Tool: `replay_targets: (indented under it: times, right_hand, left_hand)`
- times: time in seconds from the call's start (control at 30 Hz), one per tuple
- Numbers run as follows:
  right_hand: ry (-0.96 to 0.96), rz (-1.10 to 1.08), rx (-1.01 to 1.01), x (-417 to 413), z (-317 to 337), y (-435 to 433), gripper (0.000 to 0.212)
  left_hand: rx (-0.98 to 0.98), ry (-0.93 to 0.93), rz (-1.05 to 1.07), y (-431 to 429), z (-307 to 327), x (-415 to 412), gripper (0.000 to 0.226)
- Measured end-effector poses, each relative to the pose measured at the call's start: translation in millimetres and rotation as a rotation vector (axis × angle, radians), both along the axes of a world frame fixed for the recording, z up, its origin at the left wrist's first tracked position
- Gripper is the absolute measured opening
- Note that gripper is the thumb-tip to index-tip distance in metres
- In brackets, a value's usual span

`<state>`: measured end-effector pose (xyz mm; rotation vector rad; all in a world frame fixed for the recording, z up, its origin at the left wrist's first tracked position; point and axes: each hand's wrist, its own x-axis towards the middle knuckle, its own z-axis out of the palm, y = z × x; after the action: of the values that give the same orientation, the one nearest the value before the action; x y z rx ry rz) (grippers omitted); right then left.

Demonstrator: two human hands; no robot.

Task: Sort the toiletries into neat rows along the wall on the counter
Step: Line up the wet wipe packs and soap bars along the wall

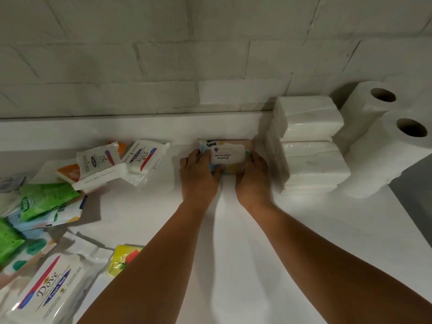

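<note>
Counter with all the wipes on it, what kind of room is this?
Probably a bathroom or utility room: a white counter along a painted brick wall, with paper towel rolls, stacked tissue packs and Dove wipes packs. The left hand and right hand hold a Stalove wipes pack.

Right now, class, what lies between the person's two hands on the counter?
A pack of wet wipes lies between the left hand and the right hand, each holding one end; the head view shows this.

White brick wall, white counter, pastel-patched wipes pack, green packets, white tissue packs.
</note>
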<state>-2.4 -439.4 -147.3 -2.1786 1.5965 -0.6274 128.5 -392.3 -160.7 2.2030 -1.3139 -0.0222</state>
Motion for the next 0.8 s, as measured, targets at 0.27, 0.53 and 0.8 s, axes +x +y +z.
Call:
replay_targets:
  times: [0.27,0.53,0.8]
  right_hand:
    - [0.119,0.013,-0.004,-3.8,9.0,10.2,0.057]
    - [-0.015,0.139,-0.077,10.8,42.2,78.2,0.052]
    - [-0.284,0.263,0.064,60.0,61.5,180.9,0.033]
  left_hand:
    - [-0.066,0.24,-0.009,20.7,14.2,-5.4,0.052]
    - [-0.046,0.209,-0.073,109.6,37.1,3.0,0.052]
    - [-0.132,0.183,-0.036,233.7,70.8,48.3,0.034]
